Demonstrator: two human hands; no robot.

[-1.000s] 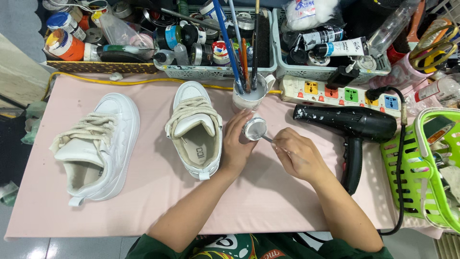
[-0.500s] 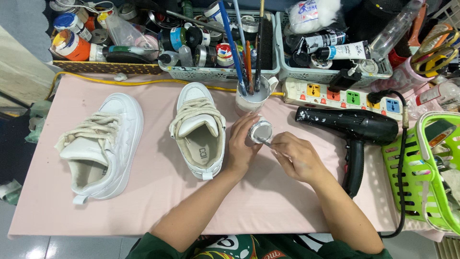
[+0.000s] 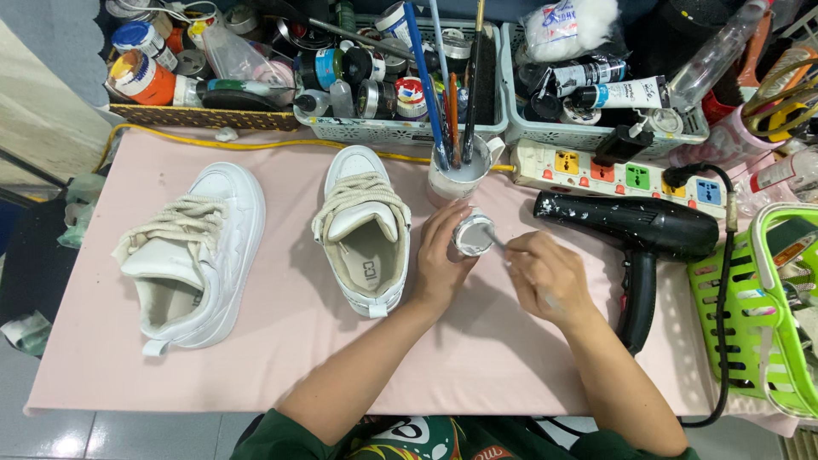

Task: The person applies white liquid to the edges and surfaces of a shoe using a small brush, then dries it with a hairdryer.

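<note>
Two white sneakers lie to the left of the hands on the pink table cover [image 3: 281, 358]: the far sneaker [image 3: 192, 255] well apart from the left hand, the near sneaker [image 3: 365, 230] just beside it, its heel close to the wrist. The left hand [image 3: 441, 260] is curled around a small round jar [image 3: 471, 234] of white paint, fingers closed on its side, holding it tilted with the mouth facing up toward the camera. Just above the jar stands a white cup [image 3: 456, 175] full of brushes, near the fingertips. To the right, the right hand [image 3: 550, 274] is pinched shut on a thin tool [image 3: 498, 241] whose tip reaches the jar's rim; whether it is a brush or a stick is too small to tell. For this dipping to go well, I judge the jar should be kept steady and tilted only a little, so that nothing runs over the lip onto the cover, and the tip should be wiped on the rim before it travels left across to the near sneaker. Further right of the right hand lie a black hair dryer [image 3: 635, 230], a power strip [image 3: 622, 170] and a green basket [image 3: 758, 315]
</note>
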